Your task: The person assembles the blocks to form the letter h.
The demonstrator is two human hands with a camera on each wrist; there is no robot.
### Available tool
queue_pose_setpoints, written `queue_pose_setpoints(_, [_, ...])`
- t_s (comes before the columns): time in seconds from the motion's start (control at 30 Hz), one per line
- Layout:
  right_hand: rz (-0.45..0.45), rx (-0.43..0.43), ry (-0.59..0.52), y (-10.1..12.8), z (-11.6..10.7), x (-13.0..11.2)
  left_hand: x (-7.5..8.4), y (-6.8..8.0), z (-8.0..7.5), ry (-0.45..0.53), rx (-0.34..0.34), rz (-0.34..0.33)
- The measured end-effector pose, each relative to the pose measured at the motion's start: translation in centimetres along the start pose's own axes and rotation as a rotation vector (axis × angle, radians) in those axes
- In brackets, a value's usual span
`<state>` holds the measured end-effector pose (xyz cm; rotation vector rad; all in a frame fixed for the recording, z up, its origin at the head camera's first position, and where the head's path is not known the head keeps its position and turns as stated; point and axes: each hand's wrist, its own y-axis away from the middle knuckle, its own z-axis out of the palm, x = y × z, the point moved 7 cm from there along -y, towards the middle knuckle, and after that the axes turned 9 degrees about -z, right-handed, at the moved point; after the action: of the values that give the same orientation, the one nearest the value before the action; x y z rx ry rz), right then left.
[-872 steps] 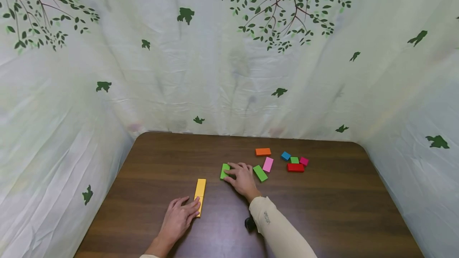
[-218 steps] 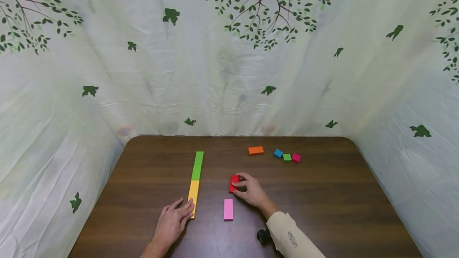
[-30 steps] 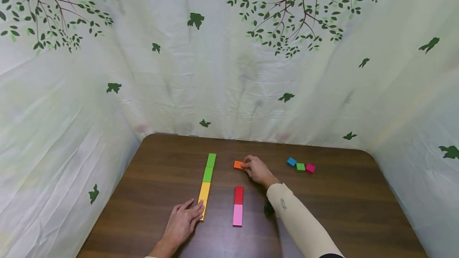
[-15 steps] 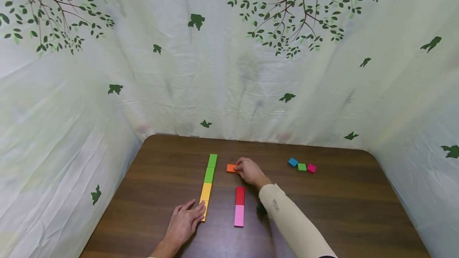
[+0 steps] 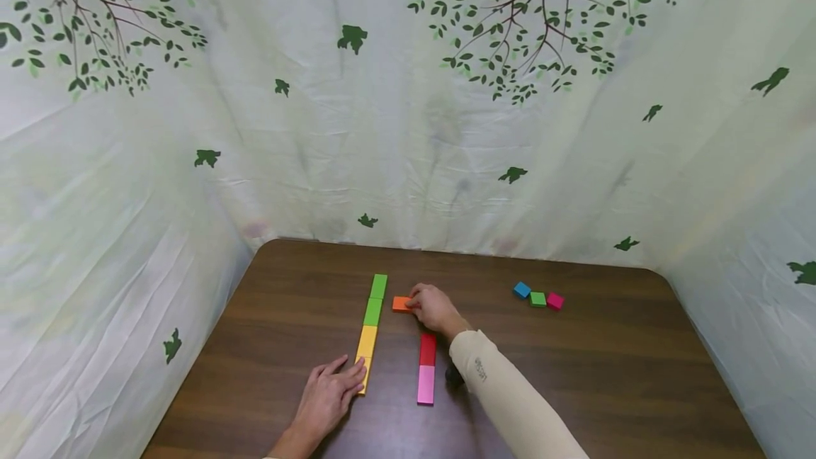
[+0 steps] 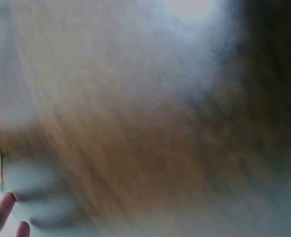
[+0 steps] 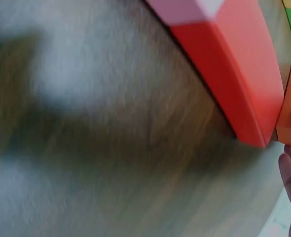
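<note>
Sliding blocks into rows: my right hand (image 5: 433, 307) grips an orange block (image 5: 401, 304) on the brown table (image 5: 605, 374).

From my remote station I see the fingers curled round the orange block's right end, the piece lying crosswise just beyond the far end of a red block (image 5: 427, 349), which butts against a pink block (image 5: 425, 384) nearer me. My left hand (image 5: 331, 395) lies flat, fingers relaxed, fingertips touching the near end of a yellow block (image 5: 365, 356) that heads a line running into two green blocks (image 5: 375, 299). Three small squares (image 5: 537, 297), blue, green and magenta, sit well apart at the far right; the right wrist view shows red and orange nearly touching.
</note>
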<state>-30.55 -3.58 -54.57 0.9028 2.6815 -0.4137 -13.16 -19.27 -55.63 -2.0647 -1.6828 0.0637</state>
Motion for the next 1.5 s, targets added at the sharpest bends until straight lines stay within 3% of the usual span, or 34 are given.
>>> queue_pose_setpoints(0.4, [-0.022,0.037,-0.001,-0.4,0.7,-0.9,0.3,0.0,-0.2,-0.016,0.035,0.036])
queue_pose_setpoints(0.93, [0.033,0.04,-0.011,-0.3,1.2,-1.7,-0.1,0.0,0.2,-0.011,-0.048,-0.01])
queue_pose_setpoints(1.27, [0.035,0.061,-0.013,-0.3,1.1,-1.8,-0.2,0.1,0.3,0.006,-0.03,-0.004])
queue_pose_setpoints(1.5, [0.074,0.03,-0.058,-0.4,1.5,-1.4,-0.4,0.1,0.4,0.0,-0.077,-0.036])
